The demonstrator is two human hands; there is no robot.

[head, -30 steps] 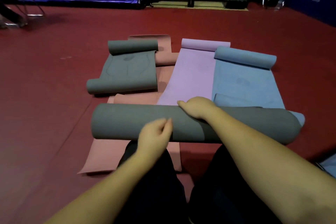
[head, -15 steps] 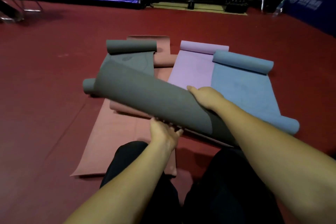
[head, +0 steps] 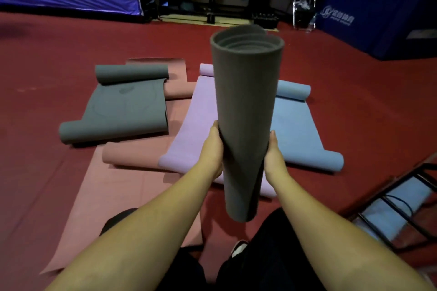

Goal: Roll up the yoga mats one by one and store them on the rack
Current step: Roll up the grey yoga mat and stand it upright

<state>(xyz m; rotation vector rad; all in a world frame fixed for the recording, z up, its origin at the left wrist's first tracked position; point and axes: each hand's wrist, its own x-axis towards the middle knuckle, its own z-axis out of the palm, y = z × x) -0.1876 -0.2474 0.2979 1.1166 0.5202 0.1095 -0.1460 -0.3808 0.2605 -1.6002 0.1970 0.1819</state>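
Both hands' grip clamped on the rolled grey yoga mat [head: 246, 111], left hand [head: 212, 152] and right hand [head: 274, 157] on opposite sides, mat upright, lifted above the red floor [head: 354, 106].

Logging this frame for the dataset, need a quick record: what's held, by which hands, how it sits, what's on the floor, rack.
held: rolled grey mat, upright, open end up
left hand: grips the roll's left side
right hand: grips the roll's right side
floor: second grey mat, pink mat, purple mat, blue mat, all partly unrolled with curled ends
rack: black frame at right edge, something blue on it
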